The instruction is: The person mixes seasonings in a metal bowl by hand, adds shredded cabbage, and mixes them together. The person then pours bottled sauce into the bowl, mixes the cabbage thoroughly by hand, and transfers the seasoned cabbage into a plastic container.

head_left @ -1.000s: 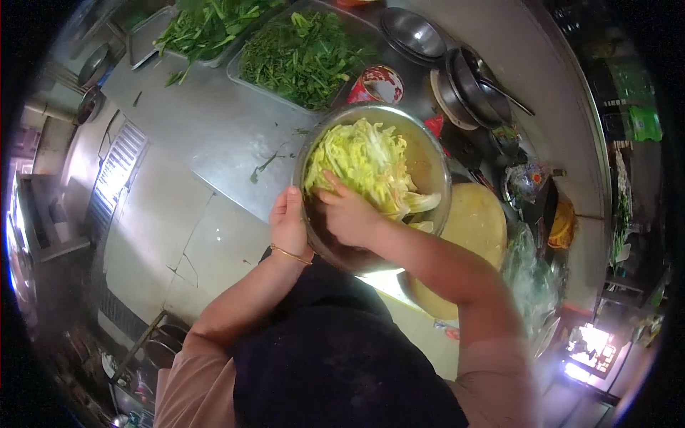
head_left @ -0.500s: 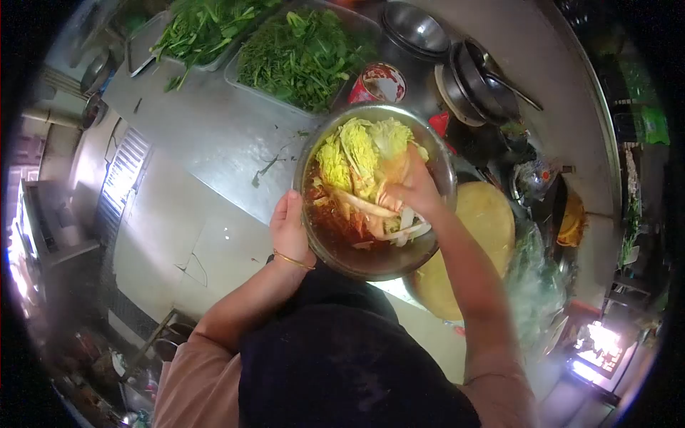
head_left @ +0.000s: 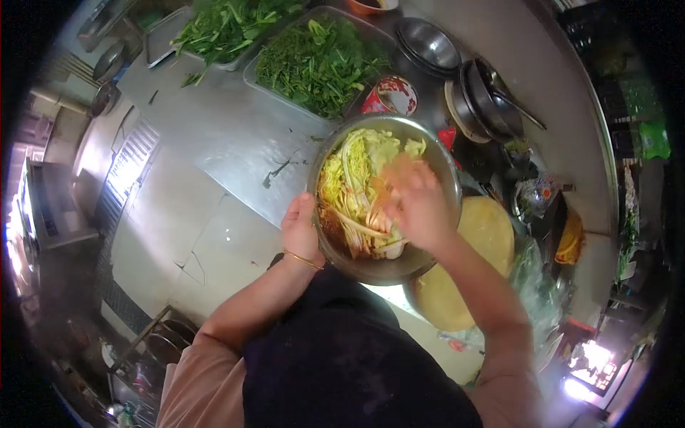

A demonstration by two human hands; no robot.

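Note:
A metal mixing bowl is held at the table's edge, tilted slightly toward me. My left hand grips its left rim, thumb up along the outside. Inside lie yellow-green napa cabbage leaves with white stalks, partly coated in red-brown sauce. My right hand is down in the bowl on the right, its fingers curled into the cabbage. Reddish sauce coats the fingers, and motion blurs their tips.
Beyond the bowl stands a clear tub of leafy greens, with more greens to its left. A red-and-white can, stacked metal bowls and dark pans sit at the back right. A round cutting board lies beside the bowl.
The bowl and both hands have shifted a little right in view. My right hand has turned over the cabbage, and the leaves lie flatter, covering more of the sauce.

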